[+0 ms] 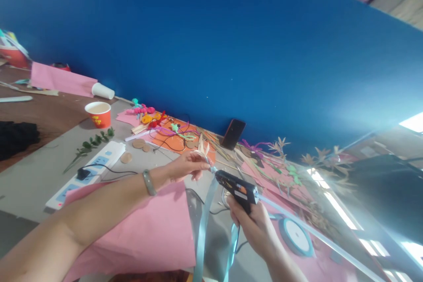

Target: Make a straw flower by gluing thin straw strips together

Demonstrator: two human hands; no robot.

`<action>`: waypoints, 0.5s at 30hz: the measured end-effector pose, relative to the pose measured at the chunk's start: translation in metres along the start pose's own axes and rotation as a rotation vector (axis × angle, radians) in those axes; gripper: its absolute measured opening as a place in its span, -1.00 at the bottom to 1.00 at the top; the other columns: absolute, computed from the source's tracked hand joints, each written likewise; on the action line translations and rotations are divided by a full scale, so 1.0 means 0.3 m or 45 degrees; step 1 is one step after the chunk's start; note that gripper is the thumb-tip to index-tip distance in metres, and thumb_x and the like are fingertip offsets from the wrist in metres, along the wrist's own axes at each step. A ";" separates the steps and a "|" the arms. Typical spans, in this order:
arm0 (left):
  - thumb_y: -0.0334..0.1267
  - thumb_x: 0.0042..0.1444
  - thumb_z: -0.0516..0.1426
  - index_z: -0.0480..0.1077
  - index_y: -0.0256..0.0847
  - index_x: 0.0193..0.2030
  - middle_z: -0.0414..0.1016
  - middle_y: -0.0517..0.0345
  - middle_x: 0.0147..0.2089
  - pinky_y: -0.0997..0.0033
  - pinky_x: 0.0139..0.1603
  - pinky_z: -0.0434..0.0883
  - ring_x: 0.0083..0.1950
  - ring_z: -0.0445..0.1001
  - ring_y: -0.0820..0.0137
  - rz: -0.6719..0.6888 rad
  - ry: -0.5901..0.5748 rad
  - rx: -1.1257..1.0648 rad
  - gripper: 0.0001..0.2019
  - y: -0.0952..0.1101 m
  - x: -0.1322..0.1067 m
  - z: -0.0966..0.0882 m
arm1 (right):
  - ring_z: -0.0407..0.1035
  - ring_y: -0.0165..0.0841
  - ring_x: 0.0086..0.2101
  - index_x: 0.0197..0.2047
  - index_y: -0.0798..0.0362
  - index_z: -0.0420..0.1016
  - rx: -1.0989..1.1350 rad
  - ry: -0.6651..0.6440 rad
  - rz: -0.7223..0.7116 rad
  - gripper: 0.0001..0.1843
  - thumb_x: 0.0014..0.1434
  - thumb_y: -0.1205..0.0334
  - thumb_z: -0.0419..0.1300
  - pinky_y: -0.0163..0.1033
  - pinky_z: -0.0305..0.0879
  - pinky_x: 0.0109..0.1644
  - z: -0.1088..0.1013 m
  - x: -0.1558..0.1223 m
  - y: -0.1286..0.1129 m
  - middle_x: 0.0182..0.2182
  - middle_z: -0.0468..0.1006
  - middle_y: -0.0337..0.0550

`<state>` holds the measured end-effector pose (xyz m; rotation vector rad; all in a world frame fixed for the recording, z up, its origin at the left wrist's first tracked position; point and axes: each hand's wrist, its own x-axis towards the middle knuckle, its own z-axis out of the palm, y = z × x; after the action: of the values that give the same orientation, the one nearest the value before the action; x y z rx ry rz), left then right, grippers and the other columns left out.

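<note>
My right hand (253, 222) is wrapped round the grip of a black hot glue gun (236, 187). A long clear glue stick (307, 227) sticks out of its back end. The nozzle meets a light blue ribbon (205, 229) at the fingertips of my left hand (187, 166). Those fingers pinch the stem of a pale husk flower (202, 147), its petals rising above them. From there the ribbon hangs down past the table's front edge. A ribbon spool (297, 235) lies right of my right hand.
Pink paper (148, 238) lies under my left forearm, beside a white power strip (89, 172). A paper cup (98, 114) and a green leafy sprig (90, 143) are at left. Against the blue wall (211, 53) leans a phone (233, 133), among craft scraps and more husk flowers (279, 145).
</note>
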<state>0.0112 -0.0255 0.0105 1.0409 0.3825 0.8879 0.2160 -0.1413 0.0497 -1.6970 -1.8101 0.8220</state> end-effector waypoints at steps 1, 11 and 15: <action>-0.20 -0.10 0.34 0.50 -0.36 -0.34 0.51 0.13 -0.47 0.56 -0.67 0.21 -0.67 0.31 0.61 -0.006 -0.003 -0.001 -0.74 0.001 0.000 0.001 | 0.12 -0.43 -0.64 -0.65 0.02 0.18 -0.003 0.000 0.002 -0.48 0.22 -0.12 0.03 -0.31 0.02 -0.59 0.000 0.000 0.002 -0.72 0.22 -0.26; -0.20 -0.11 0.35 0.48 -0.36 -0.31 0.43 0.22 -0.57 0.57 -0.67 0.20 -0.67 0.34 0.58 -0.022 0.004 -0.022 -0.71 0.005 -0.003 0.006 | 0.17 -0.43 -0.62 -0.64 0.03 0.20 -0.040 0.020 -0.074 -0.48 0.21 -0.11 0.04 -0.33 0.10 -0.58 -0.004 0.005 -0.006 -0.71 0.26 -0.25; -0.18 -0.12 0.35 0.48 -0.36 -0.31 0.44 0.21 -0.55 0.58 -0.67 0.19 -0.67 0.34 0.58 -0.021 0.009 -0.017 -0.70 0.010 -0.005 0.012 | 0.17 -0.43 -0.63 -0.65 0.03 0.18 -0.071 0.008 -0.058 -0.48 0.23 -0.10 0.02 -0.33 0.09 -0.56 -0.006 0.004 -0.014 -0.71 0.26 -0.26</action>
<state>0.0112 -0.0282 0.0146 1.0215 0.3904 0.8787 0.2144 -0.1400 0.0540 -1.6843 -1.8768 0.7527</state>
